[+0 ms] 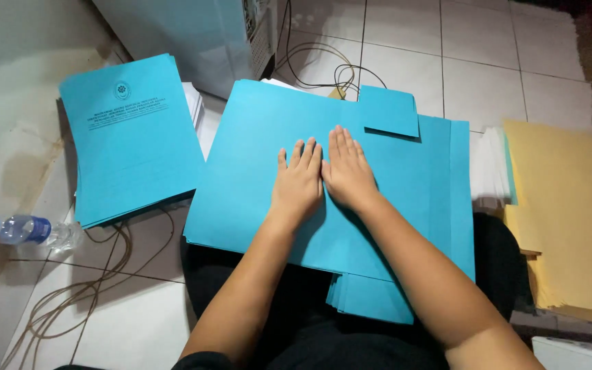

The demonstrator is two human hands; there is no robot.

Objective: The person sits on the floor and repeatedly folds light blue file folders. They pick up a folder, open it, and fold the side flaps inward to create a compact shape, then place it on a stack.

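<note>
1. The left hand (297, 183) and right hand (347, 173) lie flat, fingers spread, side by side, holding nothing.
2. Under both palms is a large blue sheet (255, 171), topping a blue stack on the lap.
3. Left of the left hand lies a printed blue stack (128, 137); beyond it, a water bottle (29, 229).
4. Right of the right hand sit yellow sheets (570, 205).

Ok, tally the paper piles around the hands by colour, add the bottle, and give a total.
Blue paper piles: 2, a printed stack at the left and the large sheets under the left hand and right hand
Yellow paper piles: 1
White paper piles: 1
Plastic bottles: 1
Total: 5
</note>
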